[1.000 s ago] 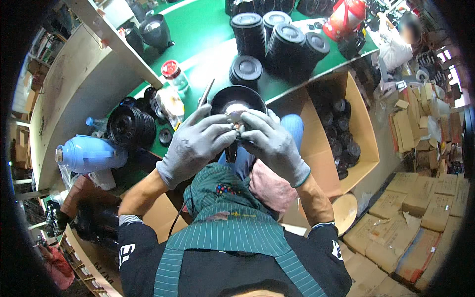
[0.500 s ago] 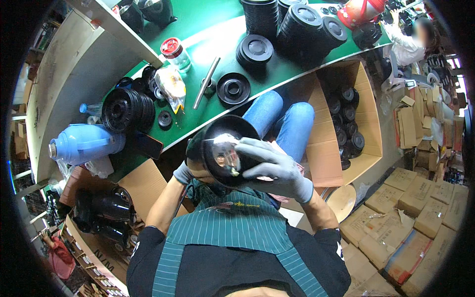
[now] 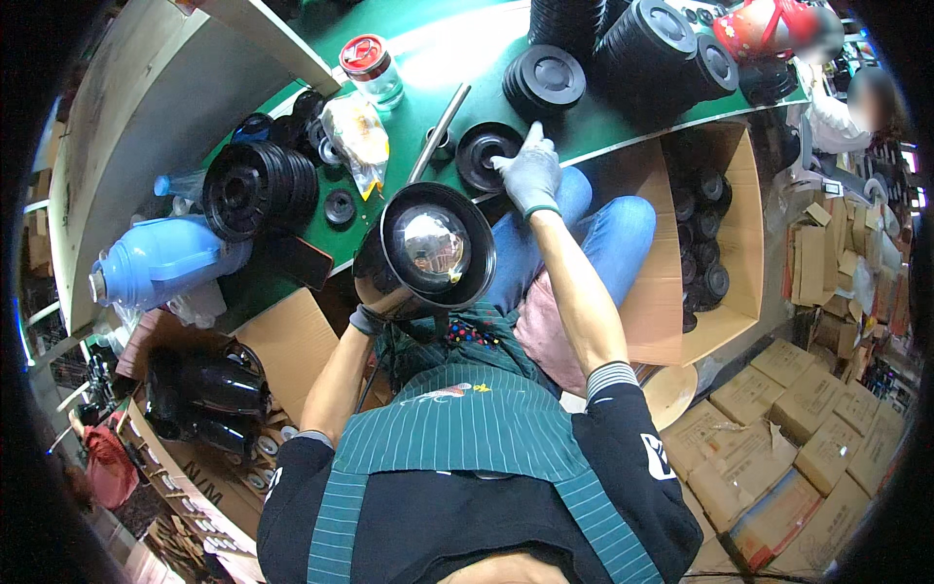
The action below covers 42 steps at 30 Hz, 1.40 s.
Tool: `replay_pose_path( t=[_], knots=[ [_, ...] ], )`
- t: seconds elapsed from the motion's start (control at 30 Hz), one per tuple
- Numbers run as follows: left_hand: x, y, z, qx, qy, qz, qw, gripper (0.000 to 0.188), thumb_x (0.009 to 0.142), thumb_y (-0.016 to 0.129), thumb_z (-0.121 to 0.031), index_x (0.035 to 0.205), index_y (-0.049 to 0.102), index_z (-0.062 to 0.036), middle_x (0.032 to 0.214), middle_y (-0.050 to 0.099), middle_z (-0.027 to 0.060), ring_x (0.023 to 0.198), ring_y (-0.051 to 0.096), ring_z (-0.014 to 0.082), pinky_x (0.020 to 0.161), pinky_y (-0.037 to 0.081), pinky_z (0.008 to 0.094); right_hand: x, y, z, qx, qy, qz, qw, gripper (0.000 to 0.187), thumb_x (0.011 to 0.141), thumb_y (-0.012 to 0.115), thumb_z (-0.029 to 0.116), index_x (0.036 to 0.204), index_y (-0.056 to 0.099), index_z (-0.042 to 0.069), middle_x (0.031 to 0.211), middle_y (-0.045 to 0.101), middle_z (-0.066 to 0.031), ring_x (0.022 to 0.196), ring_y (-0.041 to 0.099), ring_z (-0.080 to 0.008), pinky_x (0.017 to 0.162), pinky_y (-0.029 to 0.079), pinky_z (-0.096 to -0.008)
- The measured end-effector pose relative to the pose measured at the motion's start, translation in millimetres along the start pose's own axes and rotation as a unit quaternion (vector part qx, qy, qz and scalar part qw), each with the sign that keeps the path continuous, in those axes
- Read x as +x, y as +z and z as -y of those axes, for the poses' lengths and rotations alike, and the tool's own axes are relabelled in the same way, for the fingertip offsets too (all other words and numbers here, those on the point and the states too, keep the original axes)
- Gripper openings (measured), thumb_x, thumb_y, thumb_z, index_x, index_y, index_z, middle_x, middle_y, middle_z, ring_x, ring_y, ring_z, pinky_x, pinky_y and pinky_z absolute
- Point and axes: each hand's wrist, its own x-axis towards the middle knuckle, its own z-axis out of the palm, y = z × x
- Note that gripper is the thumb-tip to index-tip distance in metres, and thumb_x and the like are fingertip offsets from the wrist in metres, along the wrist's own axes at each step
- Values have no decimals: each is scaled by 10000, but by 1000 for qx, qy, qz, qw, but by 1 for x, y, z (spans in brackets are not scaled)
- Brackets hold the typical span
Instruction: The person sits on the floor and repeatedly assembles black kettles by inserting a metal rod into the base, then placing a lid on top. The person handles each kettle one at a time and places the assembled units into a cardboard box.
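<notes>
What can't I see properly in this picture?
All in the head view:
Left hand: its fingers are mostly hidden by the black pot it holds.
Black disc: partly covered by the right hand, so I can't tell if it's gripped.
Rear black stack: its top is cut off by the upper edge.

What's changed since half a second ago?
Right grip moved off the mouth of the black vessel, forward to the black disc; whether it holds the disc is unclear. Vessel shifted forward and left. Unchanged: left grip on the vessel; metal tube and red-lidded jar on the green table.
</notes>
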Motion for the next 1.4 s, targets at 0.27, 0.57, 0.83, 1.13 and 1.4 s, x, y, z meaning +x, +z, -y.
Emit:
replay_pose_path(
  t=[0.27, 0.57, 0.83, 1.13, 1.4],
  knots=[
    [9, -14, 21, 47, -46, 186, 980, 548, 1084, 630, -235, 1595, 502, -83, 1605, 566, 114, 1465, 553, 258, 1269, 424, 431, -94, -84, -34, 298, -171, -92, 935, 480, 772, 912, 78, 1167, 641, 45, 1381, 611, -172, 1296, 609, -276, 1099, 481, -386],
    [32, 3, 43, -476, -256, 260, 800, 837, 1119, 285, -687, 1649, 428, -55, 1652, 497, 181, 1486, 505, 368, 1285, 368, 533, -171, -98, -77, 626, -123, 81, 766, 384, 840, 900, 136, 1098, 627, 57, 1766, 262, -227, 1635, 283, -351, 1322, 229, -451],
    [44, 38, -4, -337, -354, 220, 845, 852, 1109, 299, -713, 1609, 482, -49, 1583, 578, 168, 1365, 617, 359, 1174, 495, 536, -210, -108, -97, 675, -119, 40, 727, 324, 793, 937, 117, 989, 690, 40, 1722, 377, -267, 1608, 352, -342, 1293, 288, -441],
    [58, 40, -13, -70, -198, 404, 890, 550, 1155, 450, -419, 1562, 536, -59, 1518, 631, 146, 1289, 666, 314, 1097, 554, 463, -206, -122, -100, 570, -178, 19, 802, 834, 747, 948, 516, 1312, 621, -3, 1689, 418, -257, 1559, 432, -337, 1263, 353, -400],
    [77, 83, -198, 423, 472, 186, 751, 371, 878, 712, -215, 1204, 784, -54, 1113, 805, 149, 961, 804, 313, 860, 640, 394, -197, -130, -103, 555, -4, 167, 815, 787, 1131, 483, 594, 1599, 459, -37, 1499, 632, -151, 1401, 555, -211, 1210, 416, -376]
  ],
)
